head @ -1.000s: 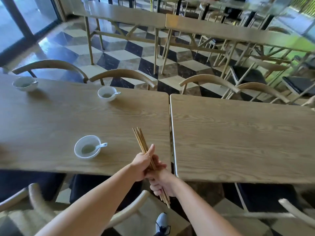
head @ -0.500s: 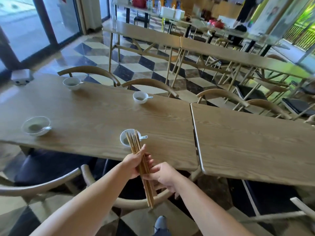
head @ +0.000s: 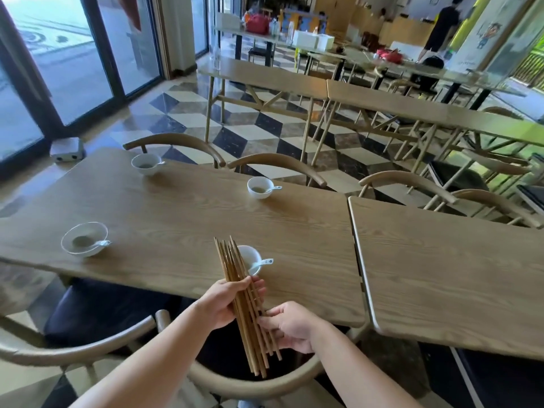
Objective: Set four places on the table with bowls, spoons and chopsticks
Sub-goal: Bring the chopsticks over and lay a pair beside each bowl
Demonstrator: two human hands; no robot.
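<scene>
My left hand point(head: 225, 304) grips a bundle of several wooden chopsticks point(head: 235, 278), fanned out over the near edge of the wooden table point(head: 182, 219). My right hand point(head: 290, 325) pinches the lower part of the bundle from the right. Several white bowls stand on the table, each with a white spoon in it: one just behind the chopsticks point(head: 251, 259), one at the near left point(head: 84, 239), one at the far left point(head: 146, 164) and one at the far middle point(head: 259, 187).
A second wooden table point(head: 447, 272) adjoins on the right. Curved-back chairs point(head: 173, 348) stand along the near and far sides. More tables and chairs fill the room behind, and a person point(head: 441, 28) stands at the far right. Glass doors are at the left.
The view has swung left and up, bringing all the bowls into sight. The chopstick bundle has fanned out, and my right hand has slid to its lower right side.
</scene>
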